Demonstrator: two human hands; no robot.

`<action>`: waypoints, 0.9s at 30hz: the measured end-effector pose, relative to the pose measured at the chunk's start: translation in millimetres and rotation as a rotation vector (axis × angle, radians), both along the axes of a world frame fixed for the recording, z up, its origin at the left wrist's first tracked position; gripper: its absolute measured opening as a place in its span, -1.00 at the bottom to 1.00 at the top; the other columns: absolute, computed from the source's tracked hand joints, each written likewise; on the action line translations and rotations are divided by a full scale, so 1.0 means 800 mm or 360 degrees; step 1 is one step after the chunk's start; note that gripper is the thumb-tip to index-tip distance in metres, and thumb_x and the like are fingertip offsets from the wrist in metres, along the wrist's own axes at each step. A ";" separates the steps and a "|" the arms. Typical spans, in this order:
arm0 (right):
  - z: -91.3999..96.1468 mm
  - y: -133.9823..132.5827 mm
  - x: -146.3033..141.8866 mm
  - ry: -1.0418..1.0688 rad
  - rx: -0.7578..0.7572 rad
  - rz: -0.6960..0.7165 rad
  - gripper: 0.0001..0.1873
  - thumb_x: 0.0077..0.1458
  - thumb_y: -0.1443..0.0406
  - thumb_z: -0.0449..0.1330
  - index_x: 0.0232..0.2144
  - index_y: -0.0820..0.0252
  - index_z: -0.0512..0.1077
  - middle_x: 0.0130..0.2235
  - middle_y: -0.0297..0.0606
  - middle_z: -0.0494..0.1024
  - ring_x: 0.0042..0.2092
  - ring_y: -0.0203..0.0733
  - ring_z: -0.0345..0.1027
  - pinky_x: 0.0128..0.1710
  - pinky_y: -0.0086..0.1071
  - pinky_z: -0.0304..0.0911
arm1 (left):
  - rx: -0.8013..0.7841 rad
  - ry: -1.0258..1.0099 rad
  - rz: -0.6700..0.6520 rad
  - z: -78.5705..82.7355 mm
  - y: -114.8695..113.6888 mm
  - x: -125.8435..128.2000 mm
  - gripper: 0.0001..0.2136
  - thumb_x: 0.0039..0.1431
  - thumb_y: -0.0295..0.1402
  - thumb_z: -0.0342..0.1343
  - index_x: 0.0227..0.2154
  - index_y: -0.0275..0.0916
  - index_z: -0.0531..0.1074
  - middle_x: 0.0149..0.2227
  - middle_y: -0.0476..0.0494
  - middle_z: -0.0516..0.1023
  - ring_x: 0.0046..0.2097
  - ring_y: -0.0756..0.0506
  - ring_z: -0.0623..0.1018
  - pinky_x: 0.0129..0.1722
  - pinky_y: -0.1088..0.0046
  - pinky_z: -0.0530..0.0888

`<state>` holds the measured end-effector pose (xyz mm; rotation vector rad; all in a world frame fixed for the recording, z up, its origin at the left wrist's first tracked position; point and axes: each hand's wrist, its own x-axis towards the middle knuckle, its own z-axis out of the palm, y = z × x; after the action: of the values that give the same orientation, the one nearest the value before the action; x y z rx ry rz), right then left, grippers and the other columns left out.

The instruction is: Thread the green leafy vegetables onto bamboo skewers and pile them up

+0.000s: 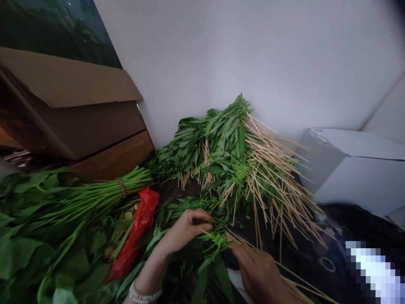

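Note:
My left hand [185, 230] is closed in a pinch on a folded bunch of green leafy stems [215, 241] at the bottom centre. My right hand [257, 268] is closed around a thin bamboo skewer [236, 238] whose tip meets those greens. A bead bracelet [142, 294] circles my left wrist. Behind my hands lies a big pile of greens threaded on skewers [234, 156], sticks fanning out to the right.
A tied bundle of long green stems [104, 196] lies at left over loose leaves [28, 236]. A red plastic bag [137, 230] sits beside it. Brown cardboard boxes [76, 109] stand at back left, a white box [354, 169] at right, a white wall behind.

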<state>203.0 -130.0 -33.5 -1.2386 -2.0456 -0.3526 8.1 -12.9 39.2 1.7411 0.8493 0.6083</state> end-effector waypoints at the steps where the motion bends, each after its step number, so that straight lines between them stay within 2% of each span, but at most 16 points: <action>1: 0.000 0.000 0.000 0.0007 0.0000 0.0000 -0.61 0.09 0.56 -0.16 -0.13 0.25 0.33 -0.46 -0.29 0.49 -0.49 -0.27 0.40 -0.48 -0.42 0.19 | -0.0014 -0.0016 0.0024 -0.001 0.001 0.002 -0.81 -0.01 -0.25 0.25 -0.37 -0.26 0.61 -0.31 -0.18 0.62 -0.26 -0.13 0.55 -0.20 0.40 0.45; 3: -0.001 0.000 0.000 0.0011 0.0000 -0.0011 -0.60 0.09 0.56 -0.16 -0.13 0.26 0.33 -0.45 -0.28 0.50 -0.48 -0.27 0.41 -0.47 -0.41 0.19 | 0.0005 -0.0102 0.0246 0.002 0.003 -0.004 -0.79 -0.01 -0.24 0.25 -0.37 -0.28 0.61 -0.35 -0.16 0.63 -0.27 -0.12 0.55 -0.20 0.40 0.45; 5: -0.001 0.000 0.000 0.0000 -0.0021 -0.0037 -0.59 0.08 0.57 -0.17 -0.14 0.25 0.34 -0.45 -0.29 0.50 -0.49 -0.27 0.41 -0.48 -0.41 0.19 | 0.0125 -0.0267 0.0682 0.012 0.005 -0.018 -0.71 0.02 -0.21 0.22 -0.24 -0.28 0.58 -0.32 -0.16 0.63 -0.25 -0.12 0.55 -0.19 0.41 0.45; 7: -0.001 0.001 0.001 -0.0007 -0.0055 -0.0063 -0.60 0.09 0.56 -0.16 -0.15 0.21 0.34 -0.47 -0.32 0.48 -0.51 -0.26 0.39 -0.50 -0.40 0.18 | 0.0365 -0.0402 0.1116 0.028 0.004 -0.034 -0.63 0.10 -0.18 0.16 -0.08 -0.25 0.51 -0.26 -0.13 0.62 -0.22 -0.11 0.55 -0.17 0.43 0.45; 9: -0.001 0.001 0.002 0.0000 -0.0077 -0.0066 -0.61 0.10 0.55 -0.15 -0.16 0.20 0.35 -0.49 -0.34 0.47 -0.53 -0.26 0.37 -0.51 -0.40 0.17 | 0.0670 -0.0304 0.1284 0.043 -0.001 -0.045 -0.62 0.16 -0.21 0.10 0.02 -0.18 0.44 -0.24 -0.08 0.61 -0.18 -0.09 0.53 -0.09 0.43 0.41; 11: -0.001 0.001 0.003 0.0017 -0.0077 -0.0052 -0.62 0.10 0.55 -0.15 -0.15 0.21 0.35 -0.48 -0.34 0.47 -0.52 -0.26 0.38 -0.50 -0.41 0.18 | 0.0873 -0.0102 0.1171 0.049 -0.008 -0.045 -0.60 0.16 -0.27 0.10 0.07 -0.15 0.38 -0.25 -0.06 0.60 -0.15 -0.08 0.52 -0.01 0.41 0.36; 12: -0.001 0.001 0.004 0.0024 -0.0074 -0.0053 -0.62 0.11 0.55 -0.14 -0.15 0.22 0.35 -0.47 -0.32 0.48 -0.50 -0.26 0.40 -0.49 -0.41 0.19 | 0.0866 -0.0038 0.1050 0.047 -0.012 -0.042 -0.58 0.16 -0.29 0.10 0.10 -0.16 0.34 -0.26 -0.05 0.61 -0.15 -0.08 0.52 0.00 0.40 0.35; 14: 0.000 0.002 0.005 0.0040 -0.0065 -0.0068 -0.64 0.12 0.54 -0.14 -0.16 0.22 0.35 -0.45 -0.30 0.49 -0.48 -0.27 0.41 -0.47 -0.43 0.20 | 0.0682 -0.0017 0.0795 0.035 -0.017 -0.033 -0.61 0.15 -0.32 0.12 0.05 -0.20 0.33 -0.31 -0.07 0.62 -0.16 -0.09 0.54 -0.04 0.39 0.38; 17: 0.000 0.002 0.005 0.0064 -0.0092 -0.0080 -0.65 0.16 0.52 -0.14 -0.17 0.20 0.37 -0.46 -0.32 0.49 -0.50 -0.29 0.40 -0.48 -0.44 0.20 | 0.0304 -0.0064 0.0541 0.008 -0.018 -0.019 -0.84 0.12 -0.31 0.14 -0.26 -0.25 0.43 -0.35 -0.12 0.63 -0.24 -0.10 0.58 -0.17 0.42 0.43; 20: -0.001 0.003 0.006 0.0071 -0.0102 -0.0079 -0.66 0.18 0.50 -0.14 -0.16 0.21 0.37 -0.46 -0.32 0.49 -0.51 -0.30 0.39 -0.47 -0.45 0.21 | 0.0115 -0.0153 0.0499 -0.007 -0.016 -0.014 -0.85 0.07 -0.29 0.18 -0.38 -0.28 0.49 -0.35 -0.14 0.64 -0.27 -0.12 0.58 -0.23 0.43 0.45; 24: -0.003 0.003 0.005 0.0047 -0.0077 -0.0098 -0.66 0.18 0.50 -0.14 -0.14 0.23 0.37 -0.43 -0.28 0.51 -0.43 -0.27 0.45 -0.41 -0.45 0.24 | 0.0034 -0.0160 0.0557 -0.008 -0.015 -0.012 -0.81 0.00 -0.27 0.22 -0.37 -0.28 0.59 -0.33 -0.15 0.66 -0.25 -0.15 0.58 -0.20 0.41 0.46; 27: -0.004 0.003 0.006 0.0085 -0.0095 -0.0098 -0.65 0.18 0.50 -0.14 -0.14 0.20 0.37 -0.44 -0.32 0.50 -0.47 -0.29 0.42 -0.43 -0.45 0.23 | -0.0021 -0.0177 0.0603 -0.008 -0.015 -0.012 -0.80 -0.04 -0.26 0.25 -0.37 -0.27 0.62 -0.33 -0.15 0.66 -0.25 -0.15 0.58 -0.19 0.40 0.47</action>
<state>207.9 -127.5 -37.1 -1.3355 -1.9888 -0.2857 -1.1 -24.9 32.7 1.5277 1.1109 0.9384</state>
